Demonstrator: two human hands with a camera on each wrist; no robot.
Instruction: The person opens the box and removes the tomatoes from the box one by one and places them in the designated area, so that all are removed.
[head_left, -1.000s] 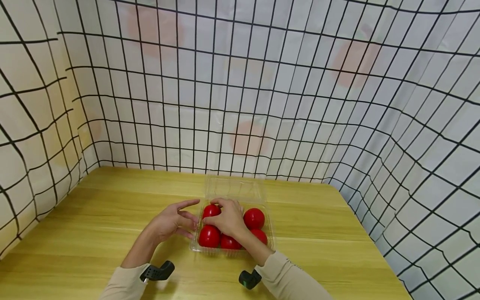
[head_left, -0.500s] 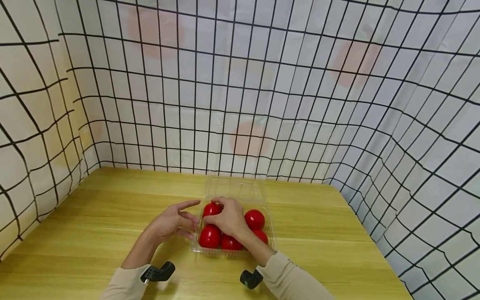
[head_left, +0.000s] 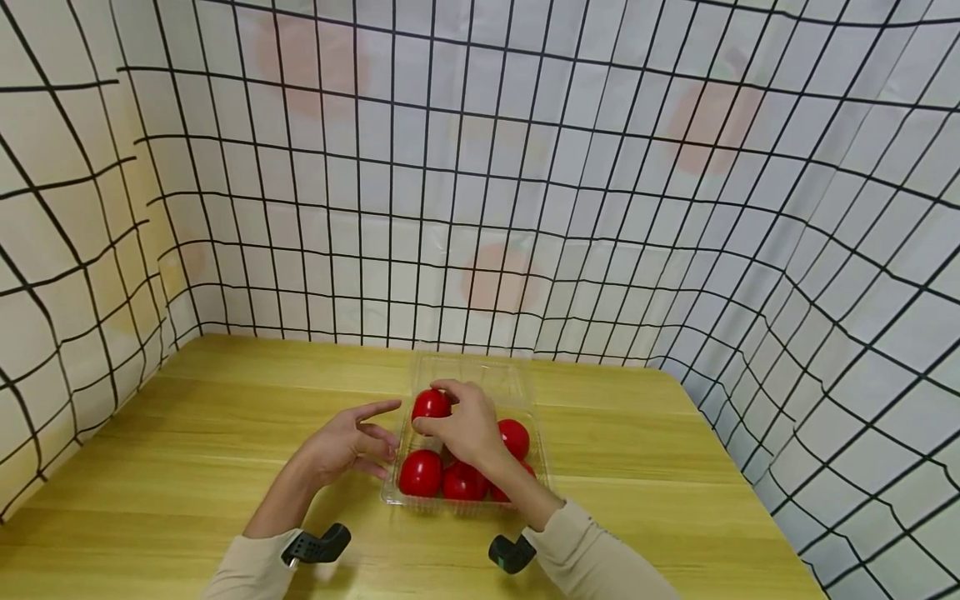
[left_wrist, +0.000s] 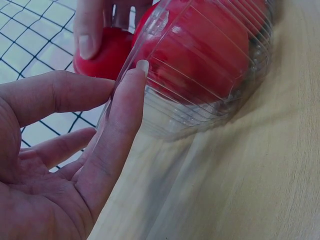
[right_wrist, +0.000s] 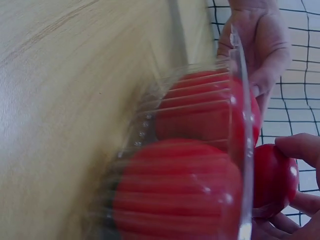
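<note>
A clear plastic clamshell box (head_left: 392, 498) sits on the table with its lid (head_left: 480, 375) folded back. Several red tomatoes fill the box, including one at the front left (head_left: 420, 473), one at the front middle (head_left: 464, 481) and one at the back right (head_left: 514, 438). My right hand (head_left: 468, 425) grips another tomato (head_left: 431, 405) between thumb and fingers, above the back left of the box. At the box's left side, my left hand (head_left: 341, 442) pinches the rim; the left wrist view shows its fingertips (left_wrist: 137, 75) at the plastic edge.
The wooden table (head_left: 637, 467) spreads around the box. White walls with a black grid (head_left: 600, 167) and faint fruit prints enclose it at the back and sides. Black wrist cameras (head_left: 318, 543) sit at both cuffs.
My right hand has raised the gripped tomato from the back left spot, moving up and slightly right, baring the box floor there. My left hand stays in place.
</note>
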